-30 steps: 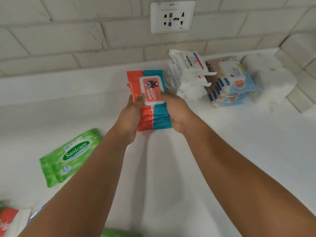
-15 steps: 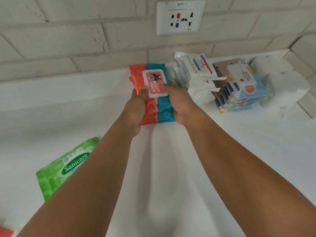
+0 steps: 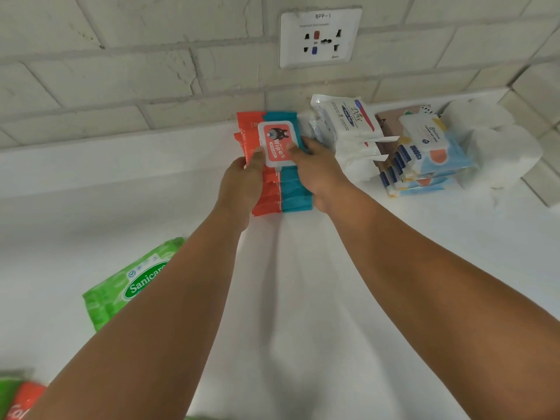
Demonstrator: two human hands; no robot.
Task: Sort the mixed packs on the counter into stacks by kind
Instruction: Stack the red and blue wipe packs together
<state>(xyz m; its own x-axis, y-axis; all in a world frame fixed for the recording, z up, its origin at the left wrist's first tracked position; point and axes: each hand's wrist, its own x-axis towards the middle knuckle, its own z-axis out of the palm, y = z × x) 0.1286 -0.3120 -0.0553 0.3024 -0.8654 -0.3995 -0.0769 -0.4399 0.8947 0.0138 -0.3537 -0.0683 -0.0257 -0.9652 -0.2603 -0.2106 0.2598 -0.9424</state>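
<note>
White brick backs a white bench (image 3: pixel 303 313), where the left hand (image 3: pixel 239 189) and right hand (image 3: pixel 318 174) grip a stack of orange-and-teal wipe packs (image 3: pixel 283 192) close to the wall. The fingers curl round its sides and the thumbs press the top lid. The packs sit staggered, so on release the slick wrappers may slide apart. The right hand is just beside the leaning white packs (image 3: pixel 348 122), which a careless withdrawal could topple. A green pack (image 3: pixel 127 286) lies apart, nearer the person.
</note>
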